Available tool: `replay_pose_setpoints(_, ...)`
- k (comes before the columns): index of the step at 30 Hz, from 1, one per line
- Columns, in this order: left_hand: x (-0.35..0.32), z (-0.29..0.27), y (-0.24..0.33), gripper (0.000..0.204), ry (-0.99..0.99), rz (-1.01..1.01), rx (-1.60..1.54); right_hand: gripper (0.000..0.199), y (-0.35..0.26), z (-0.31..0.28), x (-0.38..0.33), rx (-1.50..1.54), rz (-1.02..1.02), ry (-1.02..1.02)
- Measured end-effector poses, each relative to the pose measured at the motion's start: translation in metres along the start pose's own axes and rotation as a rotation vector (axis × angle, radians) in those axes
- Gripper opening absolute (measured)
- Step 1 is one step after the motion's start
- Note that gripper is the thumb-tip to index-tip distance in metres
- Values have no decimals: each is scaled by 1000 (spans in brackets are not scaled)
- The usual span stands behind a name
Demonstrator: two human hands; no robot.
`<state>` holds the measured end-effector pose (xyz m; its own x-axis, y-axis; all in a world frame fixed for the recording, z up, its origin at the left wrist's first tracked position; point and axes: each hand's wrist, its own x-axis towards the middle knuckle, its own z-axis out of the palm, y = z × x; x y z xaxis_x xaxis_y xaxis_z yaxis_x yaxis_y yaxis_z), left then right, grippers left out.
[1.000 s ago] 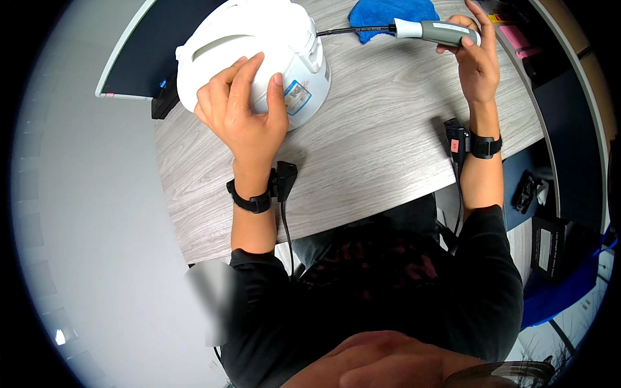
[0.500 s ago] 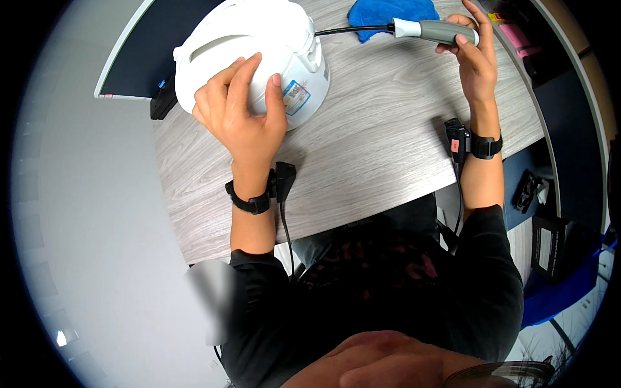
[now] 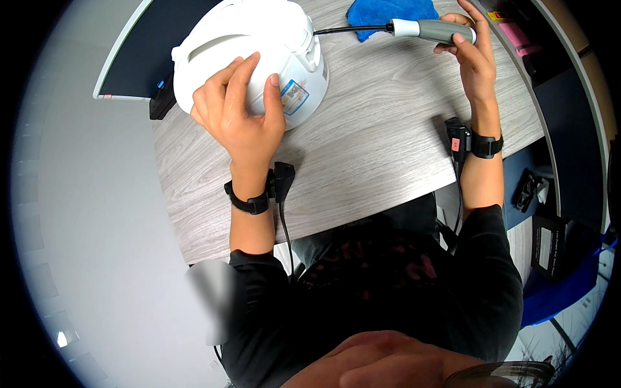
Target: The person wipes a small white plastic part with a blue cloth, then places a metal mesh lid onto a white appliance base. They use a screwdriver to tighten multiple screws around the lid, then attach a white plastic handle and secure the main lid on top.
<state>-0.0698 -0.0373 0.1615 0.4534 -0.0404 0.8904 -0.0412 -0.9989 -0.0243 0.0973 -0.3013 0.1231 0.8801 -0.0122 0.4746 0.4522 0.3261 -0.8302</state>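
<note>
A white rounded appliance with a lid and carrying handle, looking like a rice cooker (image 3: 314, 87), stands at the far left of the table. My left hand (image 3: 238, 116) grips it, fingers spread over the lid and thumb against the side by a blue-edged label. My right hand (image 3: 475, 61) holds the grey and white handle of a screwdriver (image 3: 440, 31) between thumb and fingers, some fingers raised. Its black shaft runs level to the left, and the tip meets the cooker's right side near a latch or hinge. Whether the tip sits in a screw is hidden.
A blue cloth (image 3: 388, 10) lies behind the screwdriver on the grey wood-grain table (image 3: 375, 136). Dark partitions (image 3: 132, 61) border the table left and right. Black devices with cables (image 3: 283, 181) are strapped to both wrists. Pink and yellow items (image 3: 517, 39) sit at the right edge.
The cooker, the screwdriver and my left hand have shifted very slightly left. Both grips look the same.
</note>
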Motion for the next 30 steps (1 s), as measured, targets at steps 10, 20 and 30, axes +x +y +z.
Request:
replay_pose_setpoints(10,2,0,0,31,-5,-2,-3,64,18,-62,24,184,125,-538)
replay_pose_setpoints(20,0,-1,0,31,-2,-2,6,72,0,-27,3,73,38,-240)
replay_pose_setpoints(30,0,0,0,31,0,5,3,75,6,-14,7,141,-189,-201)
